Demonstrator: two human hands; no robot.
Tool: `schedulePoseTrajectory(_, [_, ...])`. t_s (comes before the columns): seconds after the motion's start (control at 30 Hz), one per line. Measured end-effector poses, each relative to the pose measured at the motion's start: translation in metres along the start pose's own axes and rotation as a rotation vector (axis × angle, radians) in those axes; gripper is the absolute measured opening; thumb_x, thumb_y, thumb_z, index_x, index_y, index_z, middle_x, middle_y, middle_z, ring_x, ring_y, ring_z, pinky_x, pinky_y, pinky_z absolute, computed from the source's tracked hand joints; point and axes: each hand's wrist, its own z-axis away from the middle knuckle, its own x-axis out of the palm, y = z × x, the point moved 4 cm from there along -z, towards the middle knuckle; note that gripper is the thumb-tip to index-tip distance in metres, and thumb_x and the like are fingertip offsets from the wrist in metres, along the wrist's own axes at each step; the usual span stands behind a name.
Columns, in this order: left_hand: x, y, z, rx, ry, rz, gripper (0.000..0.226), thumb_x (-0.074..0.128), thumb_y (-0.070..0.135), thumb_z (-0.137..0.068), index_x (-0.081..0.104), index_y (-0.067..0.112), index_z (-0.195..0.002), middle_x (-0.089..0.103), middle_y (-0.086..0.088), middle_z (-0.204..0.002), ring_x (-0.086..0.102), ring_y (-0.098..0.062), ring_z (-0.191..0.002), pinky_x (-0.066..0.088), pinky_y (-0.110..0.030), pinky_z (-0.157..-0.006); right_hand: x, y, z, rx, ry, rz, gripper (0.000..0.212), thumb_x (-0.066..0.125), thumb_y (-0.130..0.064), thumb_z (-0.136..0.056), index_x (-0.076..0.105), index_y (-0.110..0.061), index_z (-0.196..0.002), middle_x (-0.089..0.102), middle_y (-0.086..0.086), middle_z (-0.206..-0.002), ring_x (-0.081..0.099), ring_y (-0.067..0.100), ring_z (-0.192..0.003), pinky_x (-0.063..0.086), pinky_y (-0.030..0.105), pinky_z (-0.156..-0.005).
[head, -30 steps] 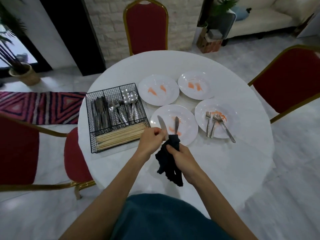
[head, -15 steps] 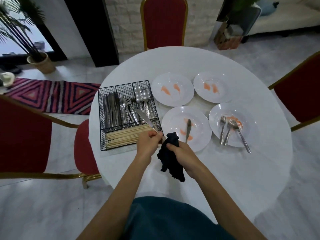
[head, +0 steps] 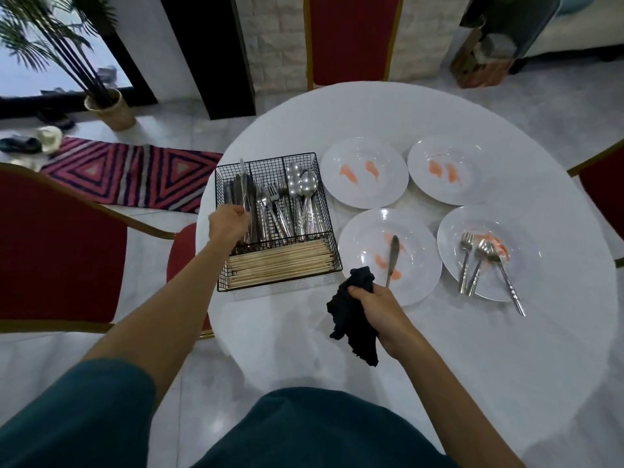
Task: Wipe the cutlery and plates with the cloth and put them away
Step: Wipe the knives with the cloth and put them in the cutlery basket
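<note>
My left hand holds a table knife over the left compartment of the black wire cutlery basket, blade pointing away from me. The basket also holds forks, spoons and chopsticks. My right hand grips a dark cloth at the near edge of a white plate, where another knife lies among orange smears. To the right, a plate carries three forks. Two smeared plates sit behind.
Everything stands on a round white table. Red chairs with gold frames stand at the far side, the left and the right. A striped rug and a potted plant are on the floor to the left.
My left hand carried the wiped knife away from the cloth, left and forward, to the basket's left compartment. My right hand stayed near the front plate with the cloth. The camera view shifted.
</note>
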Motion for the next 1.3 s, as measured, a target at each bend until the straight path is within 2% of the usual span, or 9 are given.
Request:
schedulePoseTrajectory(0.07, [0.005,-0.004,-0.008,0.012,-0.044,-0.059,0.029,0.06,0.027,-0.1,0.074,0.007,-0.117,0.072,-0.017,-0.118,0.069,-0.031,-0.104,0.046,-0.028,-0.083,-0.001,0.002,0.0,0.011,0.002,-0.008,0.015,0.056,-0.023,-0.103,0.067,-0.017,-0.11,0.075,0.011,-0.105,0.071,0.03,-0.1,0.057,0.044,-0.092])
schedulePoseTrajectory(0.27, [0.019,-0.017,-0.001,0.014,-0.046,-0.104,0.022,0.059,0.008,-0.09,0.074,-0.006,-0.083,0.069,-0.016,-0.08,0.067,-0.031,-0.078,0.054,-0.035,-0.07,-0.019,0.01,0.0,0.033,0.064,-0.119,0.014,0.057,-0.022,-0.103,0.067,-0.015,-0.11,0.074,0.012,-0.106,0.07,0.03,-0.102,0.056,0.044,-0.094])
schedulePoseTrajectory(0.47, [0.042,0.019,0.078,0.305,0.117,-0.12,0.023,0.064,0.014,-0.093,0.073,0.012,-0.115,0.067,-0.008,-0.118,0.057,-0.027,-0.117,0.046,-0.041,-0.105,-0.042,0.017,0.004,0.004,0.119,-0.289,0.023,0.057,-0.024,-0.103,0.063,-0.011,-0.121,0.075,0.017,-0.106,0.073,0.032,-0.094,0.059,0.035,-0.063])
schedulePoseTrajectory(0.6, [0.103,0.05,0.15,0.482,-0.219,-0.002,0.021,0.061,0.013,-0.095,0.078,0.015,-0.106,0.076,-0.001,-0.106,0.066,-0.011,-0.088,0.051,-0.024,-0.085,-0.05,0.02,0.01,-0.015,0.135,-0.331,0.025,0.059,-0.023,-0.102,0.064,-0.009,-0.123,0.074,0.018,-0.11,0.073,0.037,-0.1,0.061,0.052,-0.085])
schedulePoseTrajectory(0.7, [0.144,0.064,0.179,0.504,-0.378,-0.046,0.023,0.058,0.015,-0.095,0.079,0.012,-0.102,0.077,-0.004,-0.104,0.068,-0.016,-0.091,0.05,-0.025,-0.083,-0.055,0.025,0.016,-0.038,0.149,-0.344,0.022,0.059,-0.024,-0.103,0.065,-0.014,-0.122,0.075,0.014,-0.111,0.072,0.033,-0.102,0.058,0.052,-0.094])
schedulePoseTrajectory(0.93, [0.192,0.078,0.185,0.462,-0.418,-0.377,0.033,0.062,0.043,-0.091,0.071,0.011,-0.093,0.071,-0.008,-0.094,0.068,-0.027,-0.089,0.046,-0.031,-0.066,-0.077,0.052,0.033,-0.053,0.223,-0.432,0.032,0.061,-0.036,-0.101,0.066,-0.016,-0.126,0.076,0.015,-0.112,0.073,0.035,-0.102,0.056,0.055,-0.097])
schedulePoseTrajectory(1.03, [0.193,0.084,0.182,0.453,-0.424,-0.418,0.023,0.064,0.032,-0.086,0.073,0.014,-0.099,0.071,-0.004,-0.093,0.068,-0.024,-0.088,0.052,-0.031,-0.068,-0.087,0.062,0.038,-0.046,0.242,-0.491,0.037,0.058,-0.041,-0.102,0.065,-0.015,-0.126,0.075,0.016,-0.113,0.073,0.037,-0.103,0.056,0.056,-0.097])
schedulePoseTrajectory(1.2, [0.176,0.078,0.184,0.337,-0.523,-0.266,0.014,0.052,0.019,-0.081,0.06,0.012,-0.072,0.068,-0.01,-0.077,0.071,-0.032,-0.081,0.052,-0.034,-0.064,-0.097,0.069,0.044,-0.008,0.204,-0.709,0.044,0.044,-0.044,-0.107,0.064,-0.008,-0.121,0.073,0.022,-0.114,0.07,0.041,-0.103,0.057,0.048,-0.078])
schedulePoseTrajectory(1.3, [0.153,0.08,0.202,0.261,-0.584,0.007,0.014,0.048,0.013,-0.088,0.055,0.011,-0.075,0.077,-0.011,-0.081,0.074,-0.028,-0.072,0.054,-0.033,-0.06,-0.098,0.07,0.038,-0.044,0.189,-0.792,0.047,0.041,-0.045,-0.107,0.061,-0.006,-0.125,0.068,0.026,-0.125,0.065,0.044,-0.117,0.052,0.055,-0.098])
